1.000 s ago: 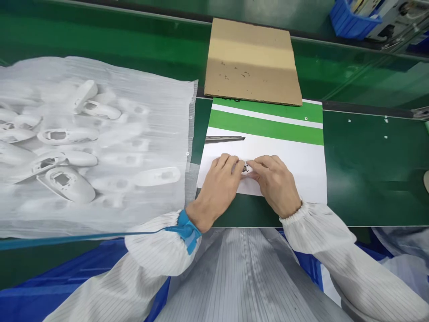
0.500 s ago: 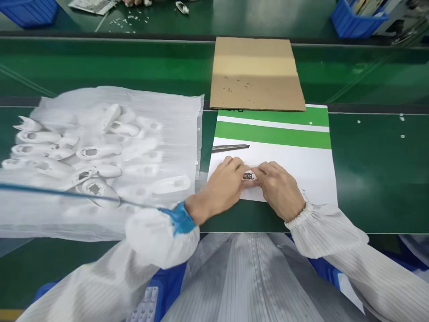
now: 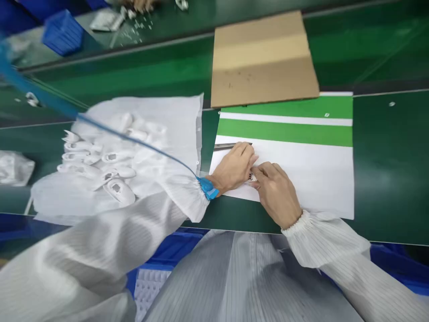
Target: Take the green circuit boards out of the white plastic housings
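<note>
Between my hands is a small white plastic part (image 3: 251, 177) with a dark piece set in it, partly covered by fingers. My right hand (image 3: 277, 191) pinches it from the right with thumb and forefinger. From the other side my left hand (image 3: 233, 166) has its fingers curled against the same part; its grip is partly hidden. A blue wrist strap (image 3: 208, 188) with a cord circles the left wrist. Tweezers (image 3: 224, 146) lie just beyond the left hand, their tips by its knuckles. Under both hands lies a white and green sheet (image 3: 311, 174).
Several white plastic shells (image 3: 119, 190) lie on a white foam sheet (image 3: 182, 116) at left. A cardboard piece (image 3: 261, 58) sits behind the work sheet. Farther back are a blue bin (image 3: 63, 33) and another person's hand (image 3: 142, 4). The blue cord crosses above the shells.
The view has tilted and shifted. My left hand has moved up toward the tweezers and turned, its fingers now over more of the white part. My right hand keeps its pinch.
</note>
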